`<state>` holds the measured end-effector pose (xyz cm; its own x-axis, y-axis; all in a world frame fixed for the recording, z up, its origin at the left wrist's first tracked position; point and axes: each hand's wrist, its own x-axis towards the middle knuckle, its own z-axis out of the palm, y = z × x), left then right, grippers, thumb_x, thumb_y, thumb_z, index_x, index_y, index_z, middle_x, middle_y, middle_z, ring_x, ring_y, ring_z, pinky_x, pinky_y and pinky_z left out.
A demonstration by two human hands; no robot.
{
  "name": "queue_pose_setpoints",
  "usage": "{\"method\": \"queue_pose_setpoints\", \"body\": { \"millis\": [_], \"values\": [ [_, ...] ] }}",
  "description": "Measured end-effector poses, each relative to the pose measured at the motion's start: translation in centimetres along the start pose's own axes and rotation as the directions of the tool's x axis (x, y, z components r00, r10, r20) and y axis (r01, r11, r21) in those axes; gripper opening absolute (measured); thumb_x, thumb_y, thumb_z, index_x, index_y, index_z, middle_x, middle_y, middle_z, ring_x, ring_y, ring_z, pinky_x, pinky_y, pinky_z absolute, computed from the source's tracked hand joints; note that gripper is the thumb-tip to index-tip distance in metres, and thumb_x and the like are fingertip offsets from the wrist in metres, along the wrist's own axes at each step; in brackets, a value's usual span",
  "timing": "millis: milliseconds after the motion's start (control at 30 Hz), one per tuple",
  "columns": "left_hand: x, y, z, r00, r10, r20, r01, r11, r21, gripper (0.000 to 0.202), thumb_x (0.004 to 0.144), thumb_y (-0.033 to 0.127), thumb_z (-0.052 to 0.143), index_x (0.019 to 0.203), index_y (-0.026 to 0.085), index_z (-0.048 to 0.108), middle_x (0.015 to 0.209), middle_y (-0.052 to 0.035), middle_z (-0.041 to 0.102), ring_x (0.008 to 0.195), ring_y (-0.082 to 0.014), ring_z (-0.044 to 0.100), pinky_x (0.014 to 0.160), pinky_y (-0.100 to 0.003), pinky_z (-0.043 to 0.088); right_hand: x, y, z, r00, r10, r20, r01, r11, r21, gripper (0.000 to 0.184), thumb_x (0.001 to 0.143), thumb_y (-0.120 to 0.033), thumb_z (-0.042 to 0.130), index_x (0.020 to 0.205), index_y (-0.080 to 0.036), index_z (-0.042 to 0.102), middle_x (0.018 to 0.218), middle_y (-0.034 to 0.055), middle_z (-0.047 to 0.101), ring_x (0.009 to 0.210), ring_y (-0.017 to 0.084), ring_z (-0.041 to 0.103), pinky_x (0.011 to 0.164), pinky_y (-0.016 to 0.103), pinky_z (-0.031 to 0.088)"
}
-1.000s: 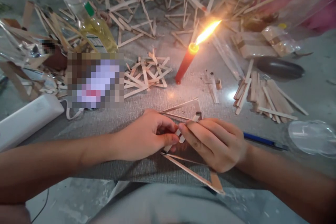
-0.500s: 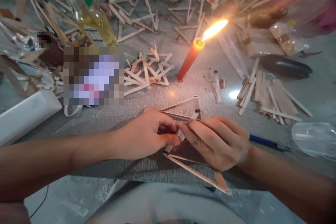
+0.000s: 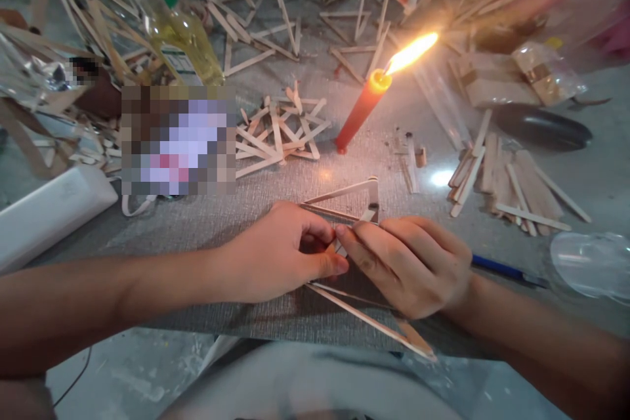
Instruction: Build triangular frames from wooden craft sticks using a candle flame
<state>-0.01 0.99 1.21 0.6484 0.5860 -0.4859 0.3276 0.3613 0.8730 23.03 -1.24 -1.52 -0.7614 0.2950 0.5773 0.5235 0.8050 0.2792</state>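
Between my two hands a narrow popsicle stick (image 3: 340, 247) runs at a slant, mostly covered by fingers. My left hand (image 3: 275, 252) pinches it from the left, thumb stretched along its lower part. From the right, the fingertips of my right hand (image 3: 416, 266) close on it, almost touching the left fingers. At its upper end is a triangle of popsicle sticks (image 3: 339, 193), with a dark corner. A second stick triangle (image 3: 367, 319) reaches from its lower end toward the table edge, partly behind my right hand. Whether the joints are fixed is hidden.
A lit red candle (image 3: 361, 111) stands beyond my hands. Loose popsicle sticks (image 3: 526, 190) lie right, near a blue pen (image 3: 502, 268) and a clear plastic cup (image 3: 590, 262). Stick triangles (image 3: 280, 128), a bottle of yellow liquid (image 3: 189, 46) and a white power strip (image 3: 59, 216) are left.
My left thumb has slid slightly right and now covers more of the stick's lower part. The view has shifted a little. Both hands keep their pinch.
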Motion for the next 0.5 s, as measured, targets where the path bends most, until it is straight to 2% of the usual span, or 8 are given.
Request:
{"method": "queue_pose_setpoints", "body": {
  "millis": [167, 333, 433, 500],
  "values": [
    [0.2, 0.1, -0.1, 0.999, -0.038, 0.027, 0.039, 0.998, -0.041, 0.011, 0.087, 0.019, 0.070, 0.077, 0.014, 0.069, 0.073, 0.0002, 0.071, 0.070, -0.0126, 0.063, 0.065, -0.023, 0.048, 0.0, 0.3, -0.1, 1.000, 0.003, -0.024, -0.003, 1.000, 0.027, 0.007, 0.091, -0.023, 0.076, 0.095, -0.027, 0.079, 0.090, -0.0002, 0.078, 0.079, 0.017, 0.065, 0.064, 0.032, 0.054],
    [0.1, 0.3, 0.0, 0.999, -0.030, 0.029, 0.031, 0.999, -0.037, 0.014, 0.087, 0.017, 0.069, 0.073, 0.015, 0.066, 0.069, 0.0025, 0.068, 0.066, -0.0107, 0.059, 0.061, -0.022, 0.043, -0.1, 0.5, -0.2, 0.998, 0.026, -0.049, -0.021, 0.995, 0.093, 0.010, 0.089, -0.018, 0.077, 0.098, -0.022, 0.079, 0.092, 0.0041, 0.078, 0.078, 0.018, 0.067, 0.063, 0.034, 0.053],
    [0.1, 0.2, 0.0, 0.999, -0.047, -0.018, 0.047, 0.998, -0.032, 0.013, 0.085, 0.016, 0.071, 0.073, 0.016, 0.066, 0.068, 0.0037, 0.066, 0.065, -0.0106, 0.058, 0.062, -0.022, 0.042, -0.4, 0.7, -0.2, 0.998, 0.032, -0.047, -0.026, 0.993, 0.114, 0.014, 0.087, -0.020, 0.078, 0.101, -0.022, 0.079, 0.095, 0.0056, 0.078, 0.082, 0.019, 0.068, 0.065, 0.033, 0.055],
    [0.1, 0.1, -0.1, 0.999, -0.040, -0.032, 0.041, 0.999, 0.018, 0.013, 0.086, 0.019, 0.071, 0.073, 0.016, 0.067, 0.069, 0.0034, 0.067, 0.066, -0.0112, 0.058, 0.064, -0.024, 0.043, -0.8, 1.1, -0.3, 0.993, 0.099, -0.068, -0.087, 0.983, 0.159, 0.020, 0.084, -0.018, 0.078, 0.104, -0.020, 0.076, 0.092, 0.0064, 0.076, 0.081, 0.020, 0.068, 0.065, 0.033, 0.055]
  ]
}}
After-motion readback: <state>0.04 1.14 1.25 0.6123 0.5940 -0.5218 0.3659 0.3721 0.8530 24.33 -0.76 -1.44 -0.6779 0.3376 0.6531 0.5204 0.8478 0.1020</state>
